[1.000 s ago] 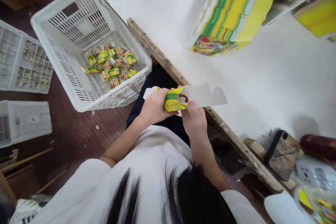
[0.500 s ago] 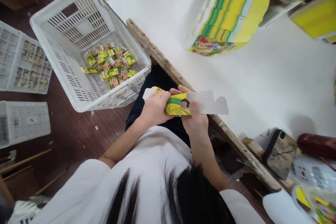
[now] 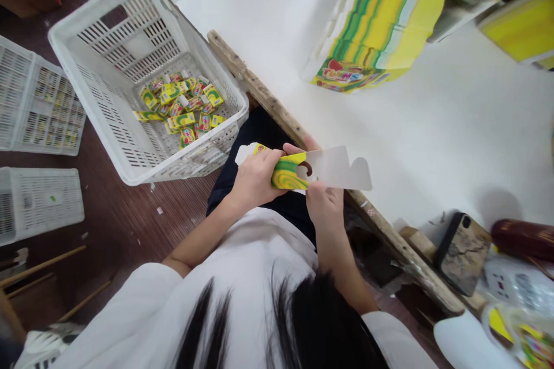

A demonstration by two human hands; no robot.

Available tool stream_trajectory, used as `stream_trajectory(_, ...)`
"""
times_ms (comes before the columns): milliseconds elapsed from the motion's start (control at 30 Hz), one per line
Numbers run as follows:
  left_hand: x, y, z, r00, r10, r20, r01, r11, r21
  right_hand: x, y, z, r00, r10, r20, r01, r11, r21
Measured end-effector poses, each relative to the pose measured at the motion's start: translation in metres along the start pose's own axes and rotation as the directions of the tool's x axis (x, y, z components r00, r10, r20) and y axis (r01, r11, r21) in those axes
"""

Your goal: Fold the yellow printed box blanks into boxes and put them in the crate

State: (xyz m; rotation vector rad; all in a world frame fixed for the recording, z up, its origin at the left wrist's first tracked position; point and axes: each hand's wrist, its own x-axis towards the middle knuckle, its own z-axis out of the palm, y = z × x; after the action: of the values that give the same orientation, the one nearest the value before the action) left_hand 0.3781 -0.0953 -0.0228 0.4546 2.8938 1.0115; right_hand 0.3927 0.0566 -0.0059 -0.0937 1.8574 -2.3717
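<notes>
Over my lap I hold a small yellow-green printed carton blank [image 3: 303,168], its white flap sticking out to the right. My left hand [image 3: 256,177] is wrapped round its left, folded end. The fingers of my right hand [image 3: 322,203] pinch the lower edge near a cut-out hole. Both hands are closed on the carton, just in front of the worn wooden table edge [image 3: 259,89].
A white slotted basket [image 3: 108,29] at my left holds several small folded yellow-green boxes [image 3: 182,105]. More white crates [image 3: 38,104] stand on the floor. A stack of flat printed blanks [image 3: 376,29] lies on the white table [image 3: 433,127]; a phone [image 3: 462,253] lies at right.
The carton has shifted slightly up and its flap tilted; my right fingers have slid along its lower edge. The hands stay in the same place.
</notes>
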Motion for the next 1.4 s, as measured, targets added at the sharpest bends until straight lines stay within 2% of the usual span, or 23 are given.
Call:
stream_trajectory(133, 0.000, 0.003, 0.000, 0.999, -0.047, 0.016, 0.047, 0.999, -0.012, -0.002, -0.001, 0.003, 0.999, -0.040, 0.002, 0.040, 0.996, -0.077)
stream_trajectory(233, 0.000, 0.004, -0.001, 0.998, -0.056, 0.019, 0.057, 0.998, -0.017, -0.002, 0.000, 0.004, 1.000, -0.018, 0.011, 0.018, 1.000, -0.008)
stream_trajectory(367, -0.001, 0.002, 0.000, 0.999, -0.044, 0.018, 0.045, 0.999, -0.022, 0.000, -0.001, 0.002, 0.997, 0.078, 0.010, -0.079, 0.990, 0.118)
stream_trajectory(500, -0.002, 0.000, 0.002, 1.000, 0.003, -0.030, -0.005, 0.999, -0.041, 0.002, -0.002, 0.001, 0.988, 0.146, -0.044, -0.140, 0.983, 0.117)
stream_trajectory(1000, -0.002, 0.002, 0.000, 1.000, -0.017, -0.011, 0.016, 0.994, -0.105, 0.001, 0.005, 0.003, 0.989, 0.125, -0.083, -0.117, 0.988, 0.097)
stream_trajectory(1233, -0.002, 0.006, -0.008, 1.000, -0.001, -0.011, -0.001, 0.976, -0.218, 0.001, 0.001, 0.006, 0.987, 0.146, -0.064, -0.137, 0.983, 0.123)
stream_trajectory(1400, -0.003, 0.008, -0.010, 0.999, -0.038, 0.027, 0.044, 0.958, -0.283, 0.001, -0.001, 0.007, 0.988, 0.141, -0.067, -0.132, 0.983, 0.129)
